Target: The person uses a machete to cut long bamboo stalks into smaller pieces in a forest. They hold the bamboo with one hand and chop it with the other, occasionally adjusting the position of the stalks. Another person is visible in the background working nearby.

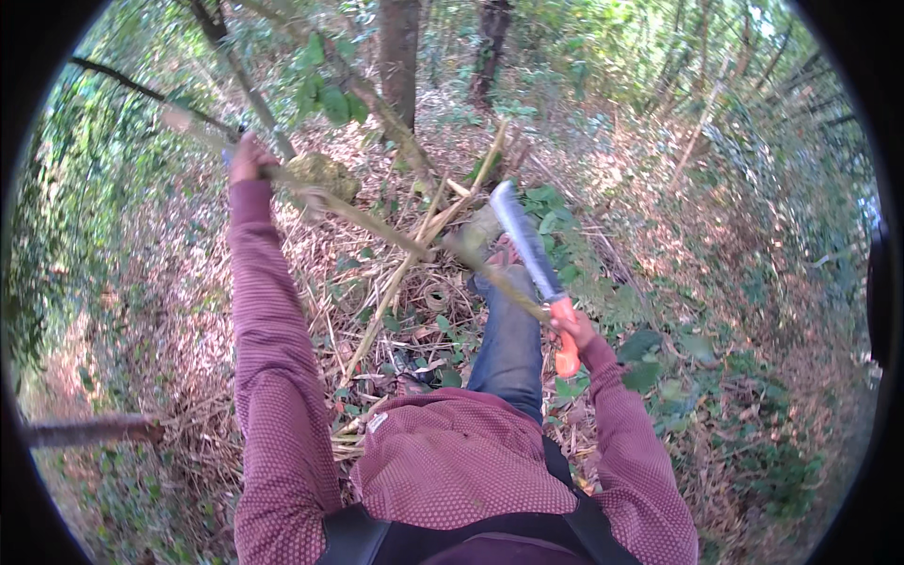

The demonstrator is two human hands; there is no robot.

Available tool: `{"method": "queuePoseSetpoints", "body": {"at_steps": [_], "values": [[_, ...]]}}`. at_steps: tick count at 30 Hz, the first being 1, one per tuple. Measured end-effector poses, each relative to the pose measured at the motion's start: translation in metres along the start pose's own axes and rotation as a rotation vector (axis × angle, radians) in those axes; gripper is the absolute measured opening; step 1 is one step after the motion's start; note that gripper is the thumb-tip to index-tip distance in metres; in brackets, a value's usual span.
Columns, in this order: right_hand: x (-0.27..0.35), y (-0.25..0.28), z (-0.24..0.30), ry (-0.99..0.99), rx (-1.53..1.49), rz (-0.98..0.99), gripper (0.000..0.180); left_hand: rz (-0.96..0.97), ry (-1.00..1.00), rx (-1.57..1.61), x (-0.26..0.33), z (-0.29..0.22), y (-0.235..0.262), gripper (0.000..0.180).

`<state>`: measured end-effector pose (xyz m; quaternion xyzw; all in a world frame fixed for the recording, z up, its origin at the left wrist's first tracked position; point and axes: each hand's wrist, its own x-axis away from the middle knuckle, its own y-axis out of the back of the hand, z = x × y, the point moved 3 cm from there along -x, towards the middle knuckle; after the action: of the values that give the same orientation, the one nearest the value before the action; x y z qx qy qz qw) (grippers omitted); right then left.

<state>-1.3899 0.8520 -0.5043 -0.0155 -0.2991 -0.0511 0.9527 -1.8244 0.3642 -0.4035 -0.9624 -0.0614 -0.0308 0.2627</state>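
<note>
My left hand [252, 158], at the upper left with the arm stretched out, is closed around a long pale stick [372, 223]. The stick slants down to the right toward the middle, its far end blurred. My right hand [576, 330] grips the orange handle of a machete [530, 240], whose broad blade points up and slightly left, smeared by motion. Another greenish stick piece [499, 278] runs from near the middle to my right hand; whether the fingers hold it too, I cannot tell. Several cut sticks [405, 273] cross on the ground between my hands.
A mossy yellowish stone [323, 176] lies near my left hand. Tree trunks [397, 61] stand ahead. Leaf litter and dry stalks cover the ground, with low green plants [645, 363] at right. My jeans-clad leg [508, 339] is just below the sticks. A cut branch [94, 430] juts in at left.
</note>
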Motion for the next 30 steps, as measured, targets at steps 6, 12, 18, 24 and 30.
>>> {"method": "queuePoseSetpoints", "body": {"at_steps": [6, 12, 18, 24, 30], "values": [[-0.025, -0.01, 0.059, 0.123, -0.214, -0.195, 0.029, -0.825, 0.098, 0.099, 0.125, 0.03, 0.2, 0.02], [-0.063, -0.144, 0.135, 0.21, 0.109, 0.041, 0.037, 0.007, 0.103, 0.115, 0.251, 0.087, 0.049, 0.043], [0.018, -0.28, 0.172, 0.383, 0.482, 0.381, 0.032, -0.103, -0.14, 0.336, 0.354, 0.017, 0.005, 0.061], [0.057, -0.42, 0.15, 0.442, 0.492, 0.734, 0.039, -0.502, -0.239, 0.211, 0.396, -0.06, 0.136, 0.044], [0.059, -0.424, 0.116, 0.268, 0.406, 0.857, 0.028, -1.087, -0.243, 0.222, 0.55, -0.044, 0.345, 0.047]]}}
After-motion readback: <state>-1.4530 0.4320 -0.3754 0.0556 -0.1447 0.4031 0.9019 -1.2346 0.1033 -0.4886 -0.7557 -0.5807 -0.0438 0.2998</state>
